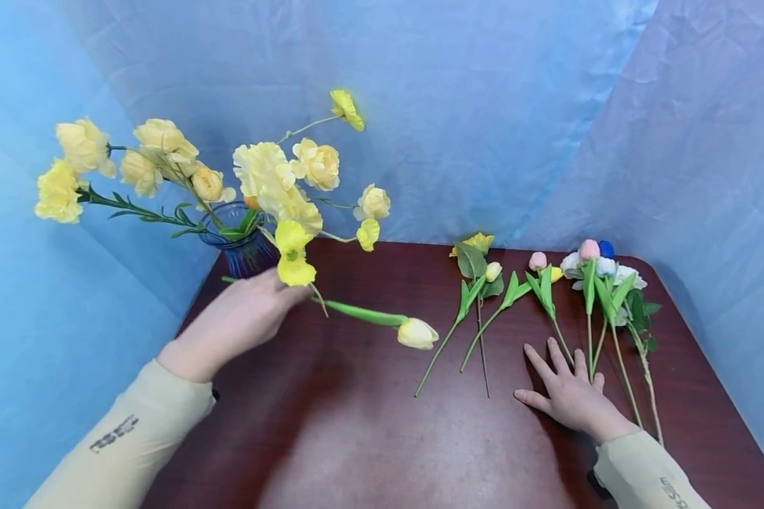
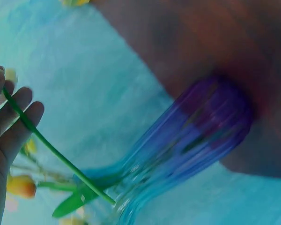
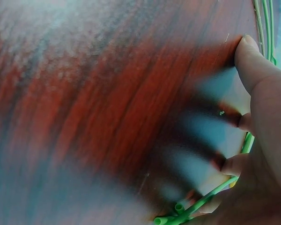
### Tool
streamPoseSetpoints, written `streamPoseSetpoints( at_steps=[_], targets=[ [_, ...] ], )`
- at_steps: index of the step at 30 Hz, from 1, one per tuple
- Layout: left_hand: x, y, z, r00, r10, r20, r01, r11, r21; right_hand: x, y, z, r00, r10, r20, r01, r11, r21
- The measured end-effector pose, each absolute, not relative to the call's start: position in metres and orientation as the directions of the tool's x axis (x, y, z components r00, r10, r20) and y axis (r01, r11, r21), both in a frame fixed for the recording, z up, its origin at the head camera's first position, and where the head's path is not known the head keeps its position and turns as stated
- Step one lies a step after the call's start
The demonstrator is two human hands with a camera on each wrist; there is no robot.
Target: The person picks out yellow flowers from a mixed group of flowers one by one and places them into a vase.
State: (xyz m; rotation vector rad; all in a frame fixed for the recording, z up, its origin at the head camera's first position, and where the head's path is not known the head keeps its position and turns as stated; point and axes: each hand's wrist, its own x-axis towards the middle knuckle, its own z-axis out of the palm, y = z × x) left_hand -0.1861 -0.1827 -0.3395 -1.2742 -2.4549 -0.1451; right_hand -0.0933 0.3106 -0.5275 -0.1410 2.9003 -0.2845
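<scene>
My left hand pinches the green stem of a pale yellow tulip in front of the vase. In the left wrist view the thumb and index finger grip the stem, while the other fingers are extended along it. The stem's free end overlaps the mouth of the blue-purple glass vase. Yellow flowers fan out of the vase, and one yellow poppy partly covers the left hand. My right hand rests on the table with spread fingers, beside several flower stems.
On the dark wooden table, several tulips lie at the right, one with a pink bloom. Nearer the middle are a white tulip and a yellow flower with broad leaves. A blue cloth backdrop hangs behind.
</scene>
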Motion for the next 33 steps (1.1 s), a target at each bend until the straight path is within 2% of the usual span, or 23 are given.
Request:
streamPoseSetpoints(
  at_steps=[4, 8, 14, 17, 22, 25, 33],
  targets=[
    [-0.206, -0.182, -0.321, -0.524, 0.742, 0.418, 0.796, 0.601, -0.069, -0.093, 0.309, -0.529, -0.971, -0.109, -0.214, -0.067, 0.978, -0.197],
    [-0.228, -0.174, -0.309, -0.478, 0.755, 0.449, 0.834, 0.55, -0.038, -0.092, 0.31, -0.53, -0.971, -0.106, -0.215, -0.064, 0.979, -0.195],
    [-0.258, -0.171, -0.294, -0.46, 0.736, 0.496, 0.858, 0.513, 0.034, -0.092, 0.309, -0.528, -0.972, -0.114, -0.206, -0.072, 0.978, -0.197],
    [-0.265, -0.174, -0.286, -0.487, 0.692, 0.532, 0.843, 0.532, 0.08, -0.092, 0.308, -0.527, -0.972, -0.114, -0.206, -0.072, 0.977, -0.203],
    [-0.269, -0.184, -0.273, -0.6, 0.595, 0.534, 0.768, 0.615, 0.178, -0.092, 0.31, -0.527, -0.972, -0.12, -0.204, -0.076, 0.975, -0.211],
    [-0.271, -0.189, -0.267, -0.642, 0.546, 0.539, 0.732, 0.645, 0.219, -0.092, 0.311, -0.528, -0.971, -0.122, -0.207, -0.077, 0.974, -0.213],
    [-0.274, -0.198, -0.27, -0.65, 0.497, 0.575, 0.715, 0.656, 0.241, -0.091, 0.31, -0.527, -0.974, -0.118, -0.194, -0.077, 0.975, -0.206]
  ],
)
